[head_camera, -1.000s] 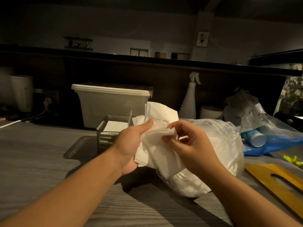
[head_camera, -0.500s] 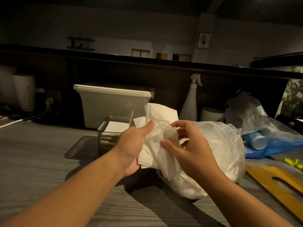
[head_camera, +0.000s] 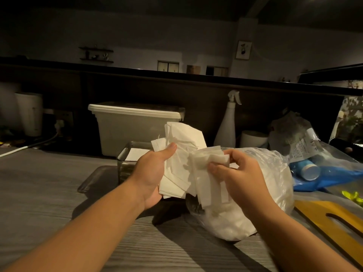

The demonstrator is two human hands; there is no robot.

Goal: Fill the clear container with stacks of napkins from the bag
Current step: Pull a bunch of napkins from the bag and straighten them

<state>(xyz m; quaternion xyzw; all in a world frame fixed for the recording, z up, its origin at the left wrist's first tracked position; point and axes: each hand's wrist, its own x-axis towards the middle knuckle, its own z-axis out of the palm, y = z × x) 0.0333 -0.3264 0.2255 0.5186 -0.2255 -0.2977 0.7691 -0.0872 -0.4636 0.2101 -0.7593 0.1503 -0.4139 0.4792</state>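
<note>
The left hand (head_camera: 151,173) grips a loose bunch of white paper napkins (head_camera: 182,142), thumb laid across its front, above the grey wood-grain table (head_camera: 43,193). The right hand (head_camera: 241,173) pinches a smaller folded stack of white napkins (head_camera: 208,160) between thumb and curled fingers, touching the bunch's right side. Behind the left hand, toward the table's far edge, stands the clear square container (head_camera: 125,169) with a white napkin lying inside. The crumpled clear plastic bag (head_camera: 275,179), holding more white napkins, lies just beneath the right hand. A white lidded plastic bin (head_camera: 135,126) stands at the far edge behind the container, with a white spray bottle (head_camera: 225,130) to its right. A yellow wooden board (head_camera: 312,208) lies near the right edge.
</note>
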